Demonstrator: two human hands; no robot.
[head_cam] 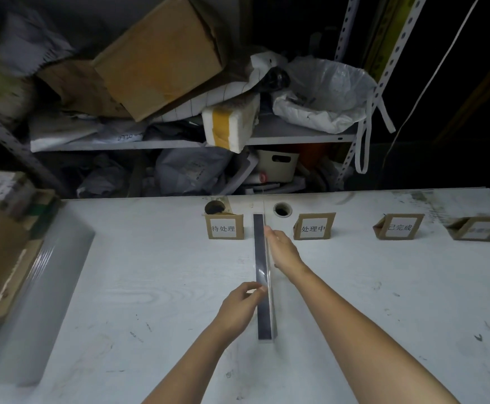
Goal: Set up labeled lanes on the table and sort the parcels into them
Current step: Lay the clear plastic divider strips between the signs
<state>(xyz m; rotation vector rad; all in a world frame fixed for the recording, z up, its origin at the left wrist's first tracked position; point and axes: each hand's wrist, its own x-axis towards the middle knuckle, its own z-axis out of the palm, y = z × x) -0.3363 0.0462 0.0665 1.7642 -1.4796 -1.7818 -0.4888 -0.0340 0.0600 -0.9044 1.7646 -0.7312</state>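
- Long dark divider strip (260,249) stands on edge on white table (150,272) and runs from the far label row toward the person.
- Strip's far end sits between label stand 待处理 (224,227) and label stand 处理中 (313,227), touching neither.
- Left hand (239,306) pinches the strip from its left side, near the middle, thumb and fingers curled on it.
- Right hand (284,250) is flat, fingers straight, laid along the strip's right side at the far half; not curled round it.
- Further right, well apart: label stand 已完成 (399,226), then a fourth label stand (478,228), its text too blurred to read.
- Two round holes (282,209) in the table behind the first two stands.
- Left edge: stacked cardboard boxes (2,258) on a grey wrapped slab (43,287), away from the strip.
- Behind the table: metal shelf (281,135) crammed with a big tilted carton (162,59), a foam block (232,123) with yellow tape, a clear plastic bag (325,91) and grey mailer bags (191,170) below.
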